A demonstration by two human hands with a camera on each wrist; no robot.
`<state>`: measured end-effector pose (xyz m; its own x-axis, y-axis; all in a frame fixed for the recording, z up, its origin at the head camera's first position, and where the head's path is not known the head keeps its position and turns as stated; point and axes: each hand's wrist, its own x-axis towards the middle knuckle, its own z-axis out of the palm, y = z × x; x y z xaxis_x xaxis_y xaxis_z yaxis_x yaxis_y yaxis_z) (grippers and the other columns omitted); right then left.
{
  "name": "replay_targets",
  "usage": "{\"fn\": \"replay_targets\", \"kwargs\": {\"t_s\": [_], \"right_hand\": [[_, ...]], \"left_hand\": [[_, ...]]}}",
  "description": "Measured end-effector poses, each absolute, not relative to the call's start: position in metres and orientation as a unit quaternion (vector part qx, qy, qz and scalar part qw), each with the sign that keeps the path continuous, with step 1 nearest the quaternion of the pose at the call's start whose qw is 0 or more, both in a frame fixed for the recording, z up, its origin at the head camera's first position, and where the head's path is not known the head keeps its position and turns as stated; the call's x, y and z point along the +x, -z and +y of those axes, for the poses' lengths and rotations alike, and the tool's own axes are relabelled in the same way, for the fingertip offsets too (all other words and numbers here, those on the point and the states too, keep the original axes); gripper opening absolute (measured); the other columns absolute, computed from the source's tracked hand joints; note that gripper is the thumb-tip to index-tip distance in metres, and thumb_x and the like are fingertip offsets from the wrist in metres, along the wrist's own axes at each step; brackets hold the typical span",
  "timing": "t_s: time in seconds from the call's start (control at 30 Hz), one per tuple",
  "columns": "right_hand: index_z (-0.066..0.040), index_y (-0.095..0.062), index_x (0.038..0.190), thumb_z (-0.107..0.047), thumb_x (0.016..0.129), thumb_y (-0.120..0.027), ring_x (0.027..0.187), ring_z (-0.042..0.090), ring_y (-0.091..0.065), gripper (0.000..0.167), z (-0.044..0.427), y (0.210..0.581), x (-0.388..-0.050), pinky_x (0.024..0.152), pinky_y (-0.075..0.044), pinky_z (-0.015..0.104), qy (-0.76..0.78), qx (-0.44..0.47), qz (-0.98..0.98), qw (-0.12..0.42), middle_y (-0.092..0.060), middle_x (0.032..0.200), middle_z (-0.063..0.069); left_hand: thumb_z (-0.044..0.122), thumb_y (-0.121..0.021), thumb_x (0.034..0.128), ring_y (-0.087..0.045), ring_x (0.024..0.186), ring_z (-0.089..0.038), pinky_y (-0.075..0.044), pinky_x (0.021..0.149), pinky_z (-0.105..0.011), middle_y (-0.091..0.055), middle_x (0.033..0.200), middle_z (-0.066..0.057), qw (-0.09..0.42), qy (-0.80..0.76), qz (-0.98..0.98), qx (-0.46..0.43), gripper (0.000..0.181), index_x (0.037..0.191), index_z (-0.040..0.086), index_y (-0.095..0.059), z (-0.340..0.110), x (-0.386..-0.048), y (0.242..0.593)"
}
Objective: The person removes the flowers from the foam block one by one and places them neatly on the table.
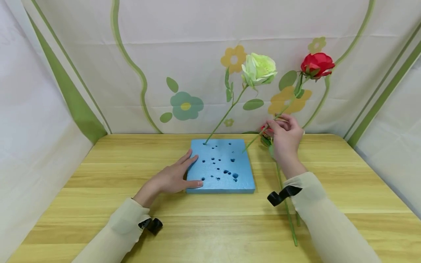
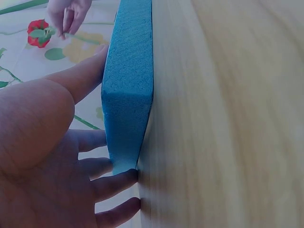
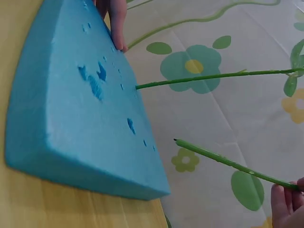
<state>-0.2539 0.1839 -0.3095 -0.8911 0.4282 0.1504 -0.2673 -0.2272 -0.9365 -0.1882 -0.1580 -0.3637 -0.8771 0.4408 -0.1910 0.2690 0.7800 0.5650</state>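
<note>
A blue foam block (image 1: 243, 168) with several holes in its top lies on the table. My left hand (image 1: 174, 177) rests against its left side, fingers spread and fairly straight, thumb over the front left corner. A pale green rose (image 1: 260, 69) stands tilted, its stem stuck in a hole near the back left. My right hand (image 1: 286, 140) pinches the stem of a red rose (image 1: 318, 65) between thumb and fingers. In the right wrist view, the bottom end of that stem (image 3: 213, 156) hangs apart from the block.
Green stems (image 1: 289, 223) lie on the wooden table (image 1: 210, 233) under my right forearm, with a red bloom (image 1: 264, 128) partly hidden behind my right hand. A flower-printed curtain (image 1: 184, 54) hangs along the table's back edge.
</note>
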Motion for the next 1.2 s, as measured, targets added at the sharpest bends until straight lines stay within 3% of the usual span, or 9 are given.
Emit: {"fn": "replay_targets", "kwargs": {"t_s": [0.4,0.53,0.67,0.9,1.2], "right_hand": [[-0.007,-0.064,0.105,0.003,0.095,-0.075,0.073,0.01,-0.073,0.019,0.233,0.317,-0.214,0.066,-0.064,0.025,-0.76,-0.063,-0.637,0.113,-0.069,0.087,-0.002],[-0.009,-0.066,0.103,0.001,0.096,-0.075,0.077,0.009,-0.075,0.015,0.251,0.321,-0.202,0.068,-0.064,0.025,-0.751,-0.034,-0.655,0.079,-0.074,0.089,-0.006],[-0.005,-0.065,0.111,-0.001,0.099,-0.072,0.082,0.007,-0.076,0.014,0.265,0.325,-0.194,0.07,-0.064,0.025,-0.735,-0.02,-0.676,0.048,-0.077,0.095,-0.01],[0.007,-0.052,0.132,-0.003,0.103,-0.066,0.087,0.005,-0.076,0.034,0.283,0.335,-0.191,0.074,-0.064,0.023,-0.686,-0.014,-0.728,-0.008,-0.078,0.095,-0.012],[-0.003,-0.06,0.119,0.0,0.102,-0.066,0.088,0.006,-0.077,0.018,0.309,0.346,-0.191,0.077,-0.064,0.024,-0.672,-0.011,-0.738,-0.057,-0.078,0.095,-0.008]], "left_hand": [[0.063,-0.069,0.0973,-0.027,0.161,-0.045,-0.036,0.123,-0.064,0.002,0.182,-0.004,0.155,-0.267,0.932,0.19,0.099,0.172,0.023,-0.017,-0.158,-0.187,0.364],[0.063,-0.069,0.097,-0.029,0.161,-0.045,-0.037,0.123,-0.064,0.002,0.182,-0.003,0.156,-0.267,0.932,0.191,0.1,0.173,0.024,-0.017,-0.157,-0.188,0.363],[0.064,-0.068,0.0969,-0.029,0.161,-0.045,-0.037,0.123,-0.063,0.003,0.182,-0.002,0.158,-0.267,0.931,0.193,0.1,0.173,0.024,-0.017,-0.156,-0.188,0.363],[0.064,-0.069,0.0966,-0.029,0.161,-0.045,-0.037,0.123,-0.063,0.003,0.182,-0.002,0.16,-0.268,0.93,0.193,0.101,0.173,0.024,-0.016,-0.155,-0.189,0.363],[0.063,-0.069,0.0968,-0.029,0.161,-0.045,-0.037,0.122,-0.063,0.003,0.182,-0.002,0.162,-0.269,0.93,0.192,0.1,0.173,0.024,-0.016,-0.156,-0.187,0.362]]}}
